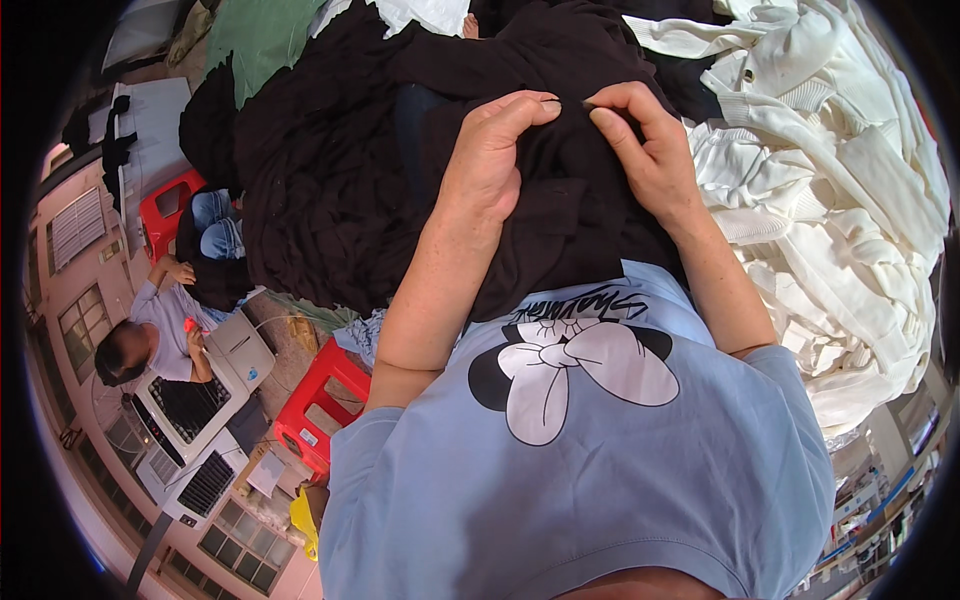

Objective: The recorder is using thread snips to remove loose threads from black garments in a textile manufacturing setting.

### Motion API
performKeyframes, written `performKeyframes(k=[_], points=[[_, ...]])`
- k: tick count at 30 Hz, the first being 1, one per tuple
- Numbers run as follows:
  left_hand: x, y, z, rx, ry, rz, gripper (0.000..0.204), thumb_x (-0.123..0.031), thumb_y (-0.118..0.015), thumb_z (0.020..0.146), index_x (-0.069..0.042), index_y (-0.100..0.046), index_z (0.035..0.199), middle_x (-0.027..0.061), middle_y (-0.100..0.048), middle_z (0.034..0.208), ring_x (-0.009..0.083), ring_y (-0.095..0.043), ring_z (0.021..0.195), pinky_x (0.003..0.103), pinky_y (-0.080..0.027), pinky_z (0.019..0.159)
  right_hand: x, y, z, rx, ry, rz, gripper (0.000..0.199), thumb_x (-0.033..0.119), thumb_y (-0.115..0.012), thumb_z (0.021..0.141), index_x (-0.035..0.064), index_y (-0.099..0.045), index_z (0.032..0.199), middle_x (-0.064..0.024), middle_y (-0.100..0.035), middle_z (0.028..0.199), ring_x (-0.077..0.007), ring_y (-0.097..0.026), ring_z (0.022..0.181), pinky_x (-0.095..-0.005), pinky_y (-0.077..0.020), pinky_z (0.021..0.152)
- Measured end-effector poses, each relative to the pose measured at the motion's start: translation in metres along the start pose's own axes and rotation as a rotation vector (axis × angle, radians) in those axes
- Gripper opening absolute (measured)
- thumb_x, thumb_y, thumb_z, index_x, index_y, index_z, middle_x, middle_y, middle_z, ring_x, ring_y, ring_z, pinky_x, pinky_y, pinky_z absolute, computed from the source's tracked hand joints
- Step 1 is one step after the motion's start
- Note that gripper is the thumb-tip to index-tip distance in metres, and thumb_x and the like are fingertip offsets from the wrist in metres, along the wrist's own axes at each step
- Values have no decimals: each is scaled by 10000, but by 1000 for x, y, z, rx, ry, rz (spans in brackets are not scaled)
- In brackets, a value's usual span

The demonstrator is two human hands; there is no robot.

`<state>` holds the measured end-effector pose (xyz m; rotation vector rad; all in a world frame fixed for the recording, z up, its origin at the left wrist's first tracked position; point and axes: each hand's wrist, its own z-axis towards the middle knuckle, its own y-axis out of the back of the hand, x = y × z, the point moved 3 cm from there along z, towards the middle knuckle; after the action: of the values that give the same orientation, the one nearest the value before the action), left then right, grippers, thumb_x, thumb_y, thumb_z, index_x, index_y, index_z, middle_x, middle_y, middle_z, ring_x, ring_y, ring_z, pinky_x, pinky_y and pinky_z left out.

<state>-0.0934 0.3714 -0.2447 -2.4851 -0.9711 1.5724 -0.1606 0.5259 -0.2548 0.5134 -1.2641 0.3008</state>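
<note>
A black knit garment (545, 225) lies across my lap, its fabric spreading up between my hands. The thumb and forefinger of my left hand (492, 145) pinch a small dark bit of it, the other fingers curled in. Just to the right, my right hand (655, 150) is also closed, with dark cloth at the tips of its thumb and forefinger. The two pinches are a short gap apart. Black on black hides the exact edge or seam between them.
Heaped dark garments (320, 180) lie to the left and ahead. A large pile of white knitwear (830, 220) rises on the right. Red plastic stools (320, 405) stand at the left, where another person (165, 335) sits near a pale machine (245, 350). Green sheeting (255, 45) is at the far left.
</note>
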Motion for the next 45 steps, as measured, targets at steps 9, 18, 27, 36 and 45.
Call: performKeyframes(k=[9,18,27,36,45], points=[[-39,11,-7,-127,-587,730,187,-56,-688,798,-34,-681,984,23,-672,884,131,-600,862,262,-460,814,-16,9,3,240,-308,362,260,60,-696,835,40,-578,1066,21,-585,970,-60,-530,914,-206,-423,848],[-21,-24,-66,499,-742,1616,572,27,-702,636,-61,-562,1184,62,-572,900,247,-542,1009,451,-304,1034,-20,12,5,162,-464,456,235,72,-673,848,36,-601,1068,31,-574,948,-43,-521,879,-182,-410,820],[-100,23,-53,223,-703,635,80,-61,-530,934,-23,-528,1005,99,-627,1126,108,-554,984,259,-423,895,-2,21,-5,68,-340,482,222,67,-625,843,51,-609,1064,51,-554,951,-31,-486,860,-176,-381,821],[-64,3,-42,460,-361,1045,625,-108,-739,708,-63,-482,1276,43,-535,1305,117,-530,923,253,-428,797,9,-3,2,220,-327,590,237,52,-592,857,38,-598,1094,38,-579,1001,-32,-503,900,-188,-389,843],[-59,-13,-40,530,-483,1336,596,-23,-631,695,-51,-494,1275,200,-642,1008,390,-613,979,430,-500,813,30,-3,-2,252,-143,493,224,39,-636,836,28,-569,1050,2,-567,1001,-75,-525,906,-207,-400,830]])
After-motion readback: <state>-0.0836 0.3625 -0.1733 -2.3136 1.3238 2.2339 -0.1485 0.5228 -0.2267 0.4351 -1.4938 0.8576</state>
